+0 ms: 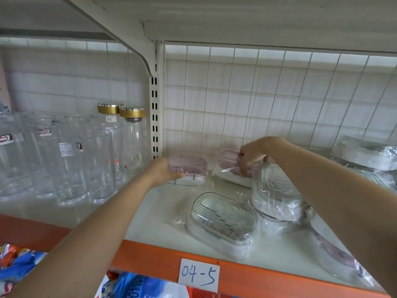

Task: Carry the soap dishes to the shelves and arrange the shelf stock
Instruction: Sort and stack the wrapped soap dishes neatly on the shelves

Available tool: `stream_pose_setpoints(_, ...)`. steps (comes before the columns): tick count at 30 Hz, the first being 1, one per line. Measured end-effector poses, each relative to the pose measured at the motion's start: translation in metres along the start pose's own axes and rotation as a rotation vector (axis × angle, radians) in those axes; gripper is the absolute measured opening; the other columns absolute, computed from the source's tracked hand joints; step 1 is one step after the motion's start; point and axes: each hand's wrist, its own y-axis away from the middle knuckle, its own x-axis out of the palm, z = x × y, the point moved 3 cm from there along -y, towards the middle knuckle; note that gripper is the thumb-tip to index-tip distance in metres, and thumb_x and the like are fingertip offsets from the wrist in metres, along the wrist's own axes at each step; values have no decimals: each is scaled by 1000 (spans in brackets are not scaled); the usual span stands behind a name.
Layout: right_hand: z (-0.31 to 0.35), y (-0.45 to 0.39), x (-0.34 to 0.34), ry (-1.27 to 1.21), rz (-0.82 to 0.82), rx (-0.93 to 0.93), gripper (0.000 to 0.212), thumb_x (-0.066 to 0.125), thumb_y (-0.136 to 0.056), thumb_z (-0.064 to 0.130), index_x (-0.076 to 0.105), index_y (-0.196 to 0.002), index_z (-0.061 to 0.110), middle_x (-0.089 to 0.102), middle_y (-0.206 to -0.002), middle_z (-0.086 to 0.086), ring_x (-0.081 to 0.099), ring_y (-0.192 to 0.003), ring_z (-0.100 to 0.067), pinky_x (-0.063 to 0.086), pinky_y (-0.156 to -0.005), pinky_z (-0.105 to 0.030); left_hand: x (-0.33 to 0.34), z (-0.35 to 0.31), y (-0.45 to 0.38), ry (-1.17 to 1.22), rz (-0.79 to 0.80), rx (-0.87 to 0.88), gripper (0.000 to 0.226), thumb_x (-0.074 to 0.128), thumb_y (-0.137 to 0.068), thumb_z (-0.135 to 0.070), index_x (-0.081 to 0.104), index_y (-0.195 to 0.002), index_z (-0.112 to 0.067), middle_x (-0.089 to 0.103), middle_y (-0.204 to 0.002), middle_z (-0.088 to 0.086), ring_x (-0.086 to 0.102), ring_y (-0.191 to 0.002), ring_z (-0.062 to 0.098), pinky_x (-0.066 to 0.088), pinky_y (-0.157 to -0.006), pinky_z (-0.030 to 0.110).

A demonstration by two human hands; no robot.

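Several soap dishes wrapped in clear plastic lie on the white shelf [163,203]. My left hand [165,172] grips the left end of a pink soap dish [191,168] standing at the back near the upright post. My right hand [252,155] holds a second pink soap dish [228,163], tilted up off the shelf beside the first. A clear soap dish [223,216] lies flat in front. Another clear one [277,196] leans on a stack under my right forearm. A pink-rimmed dish [337,257] lies at the front right edge.
Tall clear glasses [71,160] and two gold-lidded glass bottles [132,134] fill the shelf's left section. Wrapped clear containers [369,155] sit at the far right. A wire grid [257,100] backs the shelf. The orange front edge carries a "04-5" label [198,275]. Colourful packets [19,261] lie below.
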Motion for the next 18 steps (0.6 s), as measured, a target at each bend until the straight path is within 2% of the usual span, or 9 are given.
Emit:
stream_pose_setpoints(2, 0, 1, -1, -57, -17, -8, 55, 75, -72, 43, 58, -111, 9, 51, -96, -3, 49, -83, -19, 41, -62, -24, 0, 0, 1, 7, 4, -30, 45, 74, -84, -30, 61, -126, -20, 66, -114, 3, 60, -108, 19, 43, -86, 22)
stream_pose_setpoints(4, -1, 3, -3, -118, -31, -25, 61, 74, -73, 42, 57, -120, 6, 49, -95, -3, 47, -85, -19, 41, -68, -25, -1, 2, 0, 4, 9, -53, 48, 76, -81, -34, 61, -124, -19, 66, -116, 4, 59, -108, 21, 44, -87, 24)
stream_pose_setpoints(6, 1, 4, -5, -199, -46, -57, 64, 73, -74, 40, 56, -124, 5, 49, -99, -3, 47, -88, -18, 45, -73, -27, -1, 2, 1, -2, 21, -64, 47, 77, -78, -38, 64, -118, -17, 66, -109, 2, 59, -101, 19, 44, -81, 23)
stream_pose_setpoints(8, 9, 5, -7, -300, -54, -103, 56, 72, -76, 39, 57, -120, 8, 53, -108, -3, 53, -94, -16, 52, -87, -35, -1, -1, 2, -8, 24, -57, 34, 78, -77, -38, 64, -103, -19, 62, -93, -4, 55, -89, 15, 41, -68, 21)
stream_pose_setpoints(10, 21, 7, -9, -366, -52, -154, 53, 71, -80, 38, 55, -122, 11, 50, -114, -5, 53, -99, -16, 53, -90, -41, 2, -3, 4, 12, 29, -52, 29, 79, -76, -38, 64, -95, -21, 61, -87, -6, 56, -85, 13, 40, -62, 18)
stream_pose_setpoints(13, 47, 5, -12, -387, -97, -223, 67, 70, -81, 41, 44, -137, 15, 42, -133, -5, 46, -110, -21, 51, -92, -38, 3, -5, 8, 62, 33, -21, 39, 79, -75, -39, 68, -108, -20, 68, -101, -3, 62, -95, 13, 46, -77, 22)
stream_pose_setpoints(16, 72, -3, -13, -388, -151, -282, 84, 71, -78, 48, 32, -145, 17, 38, -145, -4, 46, -122, -24, 48, -92, -32, -1, -5, 13, 148, 24, 12, 42, 77, -79, -32, 65, -119, -22, 67, -111, -4, 60, -101, 11, 42, -81, 21)
stream_pose_setpoints(18, 83, -8, -14, -363, -178, -293, 92, 71, -75, 54, 29, -147, 17, 38, -147, -3, 48, -122, -26, 46, -91, -30, -6, -1, 15, 197, 7, -1, 46, 77, -80, -28, 63, -123, -18, 66, -116, -2, 59, -105, 12, 43, -83, 21)
